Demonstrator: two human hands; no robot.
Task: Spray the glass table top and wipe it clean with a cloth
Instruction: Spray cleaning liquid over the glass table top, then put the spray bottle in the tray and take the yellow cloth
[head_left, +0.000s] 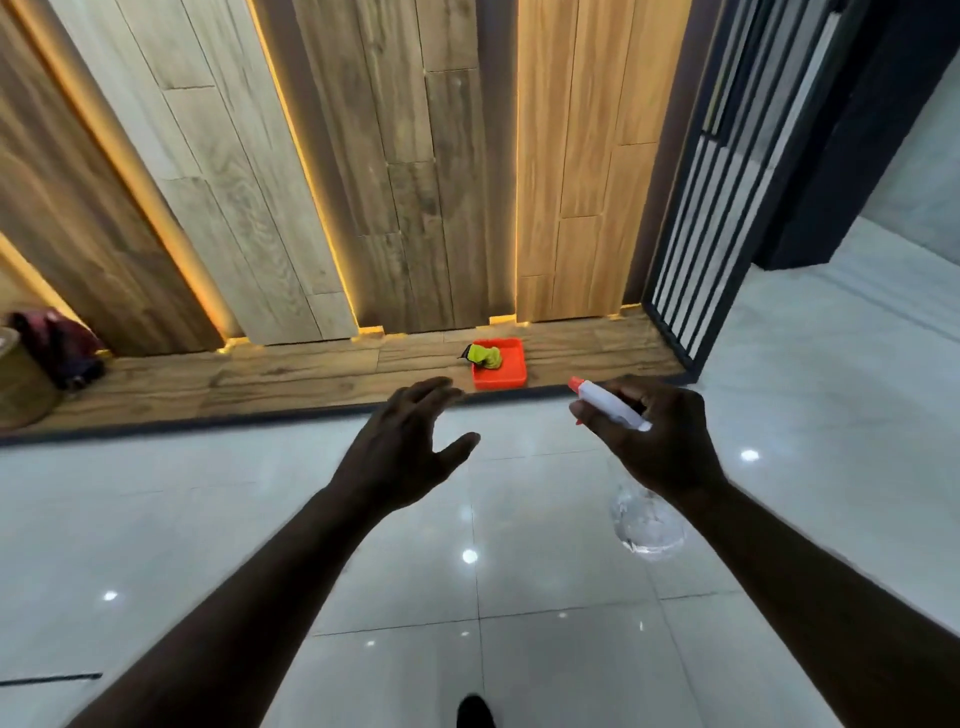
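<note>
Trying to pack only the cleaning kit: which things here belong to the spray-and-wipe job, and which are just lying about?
For the job: spray bottle, held in the right hand; yellow-green cloth, lying in the red tray.
Lying about: woven basket; dark red fabric beside it; black slatted screen.

No legible text or labels anywhere.

Glossy floor tiles (405, 649); matt wood-grain wall panels (415, 182); clear plastic spray bottle (647, 522); red plastic tray (498, 382); yellow-green cloth (485, 356)
</note>
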